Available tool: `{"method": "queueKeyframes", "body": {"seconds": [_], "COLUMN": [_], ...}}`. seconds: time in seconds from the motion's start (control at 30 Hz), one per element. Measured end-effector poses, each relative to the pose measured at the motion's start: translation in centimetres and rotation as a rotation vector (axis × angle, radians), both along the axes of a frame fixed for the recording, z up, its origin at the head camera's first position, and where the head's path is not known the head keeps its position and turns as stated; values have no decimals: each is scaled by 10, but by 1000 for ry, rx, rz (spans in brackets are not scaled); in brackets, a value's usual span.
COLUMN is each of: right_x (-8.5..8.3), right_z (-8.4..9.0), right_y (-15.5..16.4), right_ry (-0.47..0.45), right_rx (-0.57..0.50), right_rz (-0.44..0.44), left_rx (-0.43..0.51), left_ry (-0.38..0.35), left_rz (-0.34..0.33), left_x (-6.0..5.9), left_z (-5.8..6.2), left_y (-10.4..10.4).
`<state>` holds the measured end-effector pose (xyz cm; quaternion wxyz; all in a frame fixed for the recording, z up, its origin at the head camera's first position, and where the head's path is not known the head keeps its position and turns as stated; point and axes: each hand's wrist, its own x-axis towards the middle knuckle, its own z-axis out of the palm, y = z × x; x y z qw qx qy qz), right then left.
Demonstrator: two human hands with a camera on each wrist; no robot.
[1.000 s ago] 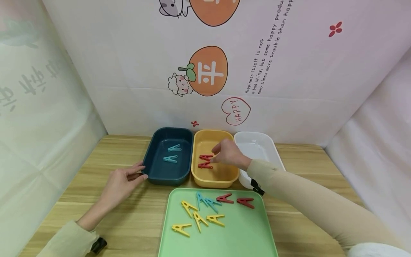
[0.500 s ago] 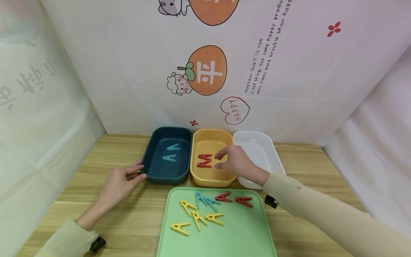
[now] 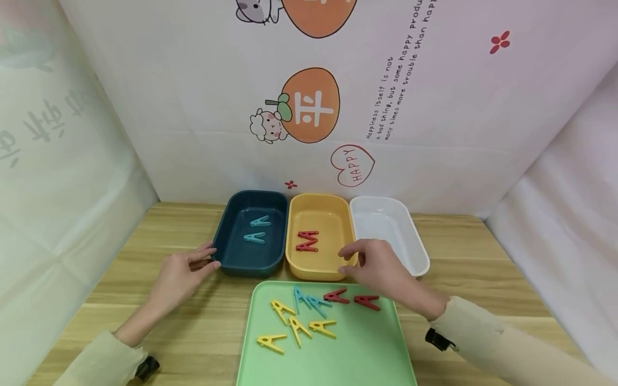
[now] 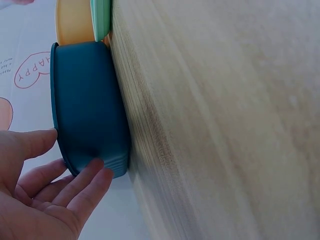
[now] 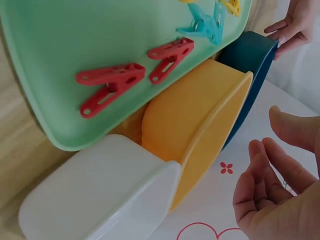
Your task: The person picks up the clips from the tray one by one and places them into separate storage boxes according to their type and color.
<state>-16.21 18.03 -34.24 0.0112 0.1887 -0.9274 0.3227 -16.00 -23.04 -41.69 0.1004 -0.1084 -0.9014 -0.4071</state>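
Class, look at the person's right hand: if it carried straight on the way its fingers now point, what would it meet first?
The right hand points left over the near rim of the yellow bin. Going straight on, it would probably cross that bin's near edge and first meet the dark blue bin; its height is hard to judge.

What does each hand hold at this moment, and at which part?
The right hand holds nothing; its fingers are loose above the yellow bin. The left hand touches the dark blue bin at its near left corner.
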Motion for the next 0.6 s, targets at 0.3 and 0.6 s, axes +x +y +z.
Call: {"method": "queueKeyframes", "body": {"seconds": [0.3,0.6], "right_x": [25,39], "right_z": [-14,-32], "right_y": [17,26], "right_ry": [5,-28], "right_rx": [-38,-58], "right_rz": [-9,-27], "left_rx": [-6,-13], "left_ry": [-13,-14], "left_rz": [6,6], "left_x": [1,0], "left_z": [1,2], "left_y": [-1,0]}}
